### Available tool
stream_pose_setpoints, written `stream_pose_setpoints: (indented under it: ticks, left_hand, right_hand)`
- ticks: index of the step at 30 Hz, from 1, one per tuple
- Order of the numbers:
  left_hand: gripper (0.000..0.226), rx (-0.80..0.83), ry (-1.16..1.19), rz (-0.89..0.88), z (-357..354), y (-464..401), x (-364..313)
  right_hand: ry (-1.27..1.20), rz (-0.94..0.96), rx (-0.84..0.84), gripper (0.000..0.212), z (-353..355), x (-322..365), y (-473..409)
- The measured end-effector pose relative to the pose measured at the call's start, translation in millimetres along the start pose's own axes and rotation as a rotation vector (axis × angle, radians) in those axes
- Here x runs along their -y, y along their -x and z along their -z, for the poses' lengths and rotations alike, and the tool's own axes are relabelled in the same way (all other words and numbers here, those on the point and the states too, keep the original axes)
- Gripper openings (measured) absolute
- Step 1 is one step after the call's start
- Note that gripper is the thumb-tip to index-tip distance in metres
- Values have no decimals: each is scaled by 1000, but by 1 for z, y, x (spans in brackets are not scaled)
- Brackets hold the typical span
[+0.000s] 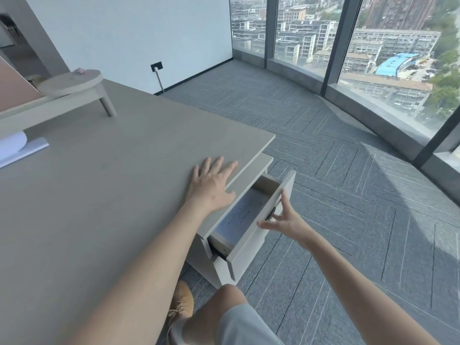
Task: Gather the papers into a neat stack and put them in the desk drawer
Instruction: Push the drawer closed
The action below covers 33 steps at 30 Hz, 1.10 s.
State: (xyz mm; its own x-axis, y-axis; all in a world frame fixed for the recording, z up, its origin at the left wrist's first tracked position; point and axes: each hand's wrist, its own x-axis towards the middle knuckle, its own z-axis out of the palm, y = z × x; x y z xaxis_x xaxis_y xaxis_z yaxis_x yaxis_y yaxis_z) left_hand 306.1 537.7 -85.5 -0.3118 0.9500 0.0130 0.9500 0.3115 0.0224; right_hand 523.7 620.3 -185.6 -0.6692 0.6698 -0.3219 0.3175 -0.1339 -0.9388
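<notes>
The white desk drawer (251,235) stands partly pulled out under the desk's right end. Printed papers (245,211) lie flat inside it, partly hidden by the desk edge. My left hand (211,186) rests flat on the grey desk top (104,195) near its edge, fingers spread, holding nothing. My right hand (283,219) is at the drawer's front panel with fingers apart, its fingertips touching the panel's outer face near the handle.
More white paper (15,148) lies at the desk's far left edge. A round stand (74,83) on legs sits at the desk's back. Grey carpet (348,195) spreads to the right, up to floor-length windows. My knee and a tan shoe (181,305) are below the drawer.
</notes>
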Motion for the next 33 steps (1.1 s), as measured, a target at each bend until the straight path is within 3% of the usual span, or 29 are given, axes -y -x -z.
stream_pose_setpoints:
  ticks: [19, 33]
  left_hand:
    - [72, -36, 23, 8, -4, -2, 0]
    - [74, -58, 33, 9, -7, -3, -1]
  right_hand:
    - [-6, 56, -33, 142, -31, 11, -44]
    - [38, 40, -156, 133, -48, 16, -62]
